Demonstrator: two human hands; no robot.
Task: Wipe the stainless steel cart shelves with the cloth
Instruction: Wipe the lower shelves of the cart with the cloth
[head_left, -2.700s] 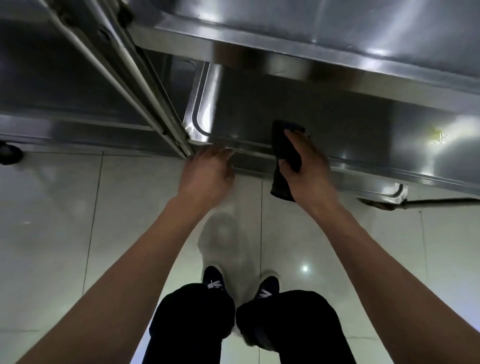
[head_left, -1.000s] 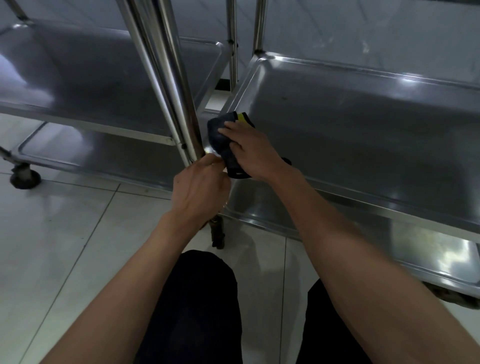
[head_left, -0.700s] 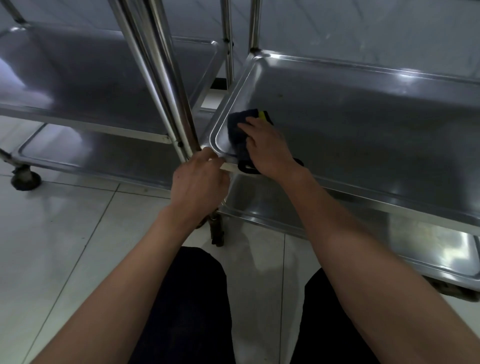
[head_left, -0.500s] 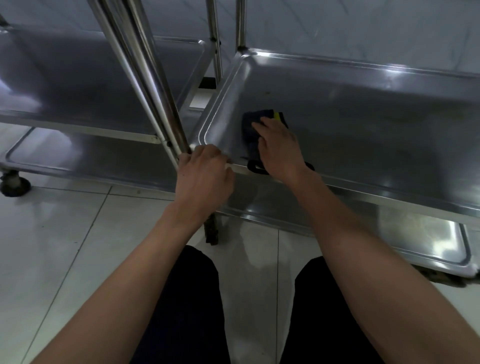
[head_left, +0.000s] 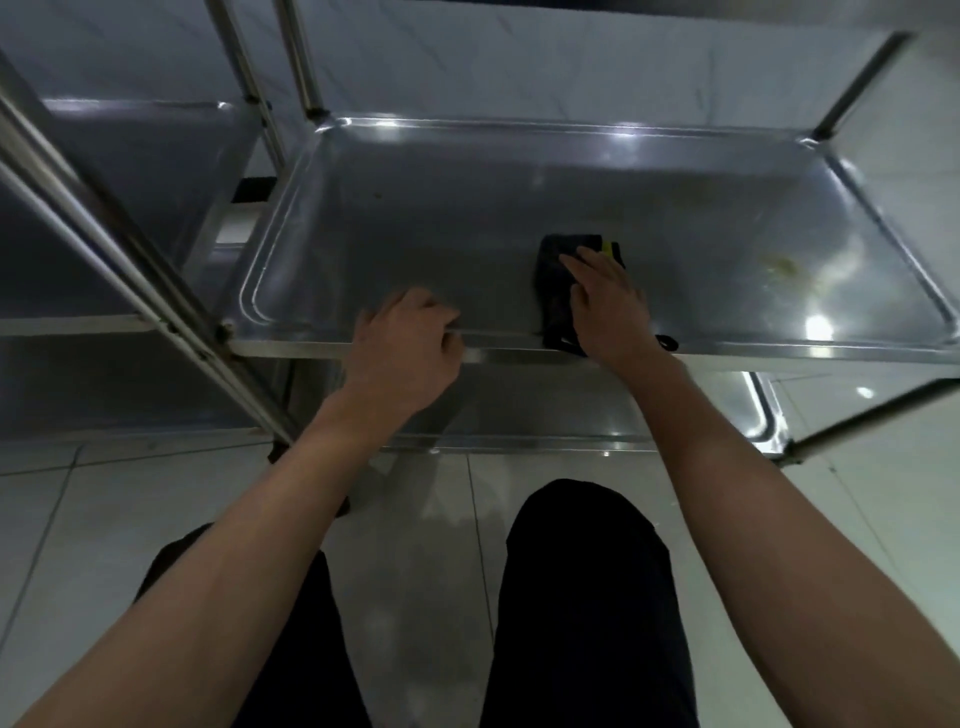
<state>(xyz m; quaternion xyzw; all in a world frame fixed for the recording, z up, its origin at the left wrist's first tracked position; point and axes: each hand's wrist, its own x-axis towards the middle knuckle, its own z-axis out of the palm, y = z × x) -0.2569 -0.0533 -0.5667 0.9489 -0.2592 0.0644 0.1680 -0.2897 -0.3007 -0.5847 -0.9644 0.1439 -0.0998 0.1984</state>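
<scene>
1. Nearest: dark trouser legs (head_left: 587, 597) over pale tiled floor (head_left: 62, 519).
2. Left hand (head_left: 402, 353) gripping front rim of cart shelf (head_left: 467, 218), fingers (head_left: 415, 306) curled over the lip.
3. Right hand (head_left: 605, 306) pressing flat on dark cloth (head_left: 553, 280), fingers straight, cloth near the front edge, right of centre.
4. Yellowish smear (head_left: 779, 267) right of the cloth, apart from it.
5. Bare steel left of the cloth and behind it, up to the raised back rim.
6. Second cart (head_left: 130, 171) just beside, at left.
</scene>
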